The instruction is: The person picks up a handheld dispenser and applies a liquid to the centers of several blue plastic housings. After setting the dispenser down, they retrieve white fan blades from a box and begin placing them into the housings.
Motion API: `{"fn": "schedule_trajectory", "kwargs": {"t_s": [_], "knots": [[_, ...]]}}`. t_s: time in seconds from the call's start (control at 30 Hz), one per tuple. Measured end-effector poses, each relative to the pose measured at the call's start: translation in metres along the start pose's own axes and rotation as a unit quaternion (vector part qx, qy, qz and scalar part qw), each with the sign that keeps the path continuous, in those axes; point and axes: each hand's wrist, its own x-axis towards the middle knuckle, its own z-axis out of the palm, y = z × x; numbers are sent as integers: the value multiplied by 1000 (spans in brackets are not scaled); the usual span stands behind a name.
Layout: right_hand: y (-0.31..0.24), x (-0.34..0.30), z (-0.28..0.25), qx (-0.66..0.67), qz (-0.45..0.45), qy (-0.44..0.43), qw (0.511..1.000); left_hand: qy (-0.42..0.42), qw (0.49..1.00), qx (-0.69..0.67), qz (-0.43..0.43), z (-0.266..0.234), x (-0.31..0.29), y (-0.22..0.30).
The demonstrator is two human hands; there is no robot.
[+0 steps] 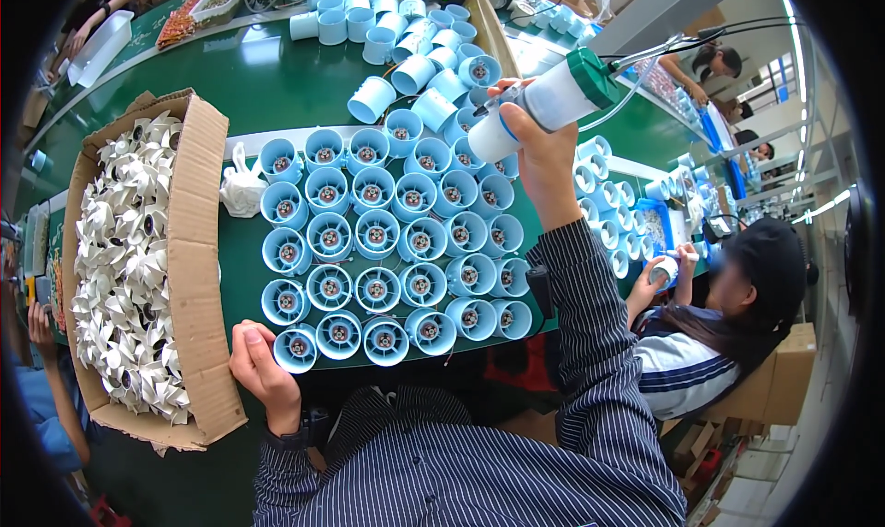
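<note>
Brown cardboard forms a long open box (198, 278) on the left, heaped with white fan blades (129, 269). Just right of the box, a crumpled white bag (243, 191) lies on a green table (244, 84). Nearer the wearer, the left hand (265, 366) is loosely clenched, fingers curled in with the thumb against them, beside the front left corner of the cups; whether it has anything inside, I cannot tell. Across the middle, light blue cups (372, 241) stand upright in close rows, mouths up, each showing a small round metal part at its bottom. Beyond them lies a jumbled pile of blue cups (378, 44), many on their sides. To the right, the right hand (546, 149) is raised, grasping a white tool (553, 92) with a green cap (592, 77), tilted above the back right of the rows. Farther right are more blue cups (604, 195) and a co-worker (728, 296) in a black cap, holding a round white piece (662, 272)
</note>
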Motion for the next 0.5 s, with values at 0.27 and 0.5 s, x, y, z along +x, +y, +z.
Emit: {"fn": "schedule_trajectory", "kwargs": {"t_s": [0.27, 0.5], "knots": [[-15, 2, -2, -17, -11, 6, 1000, 3, 1000, 2, 8, 0, 1, 1], [-52, 15, 9, -59, -28, -33, 997, 8, 1000, 5, 11, -2, 0, 1]]}}
